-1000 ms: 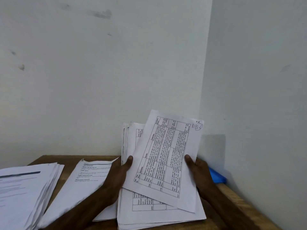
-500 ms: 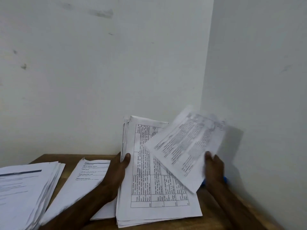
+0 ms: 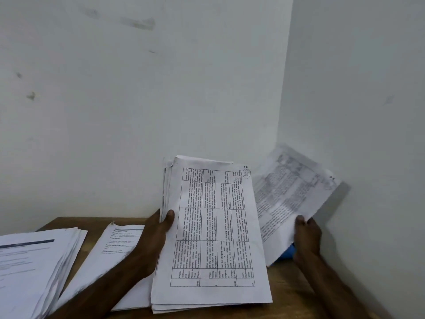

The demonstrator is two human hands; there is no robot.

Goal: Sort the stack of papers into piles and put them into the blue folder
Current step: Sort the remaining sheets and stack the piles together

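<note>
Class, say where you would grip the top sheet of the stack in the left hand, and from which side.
Pinch the top sheet by its free right edge, coming from the right: the left hand pins its left edge.

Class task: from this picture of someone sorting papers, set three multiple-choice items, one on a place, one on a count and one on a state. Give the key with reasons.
1. Where is the blue folder?
A. On the floor
B. On the table, partly hidden by the right hand and its sheet
C. Pinned to the wall

2. How many lots of paper lie on the table to the left of the left hand?
A. None
B. Two
C. Five

3. What is the right hand doing?
A. Lying flat on the table
B. Making an empty fist
C. Holding one sheet out to the right of the stack

Key:
1 B: blue shows just below the sheet's lower edge.
2 B: a thick pile and a thinner lot lie side by side.
3 C: its fingers grip the sheet's edge.
</note>
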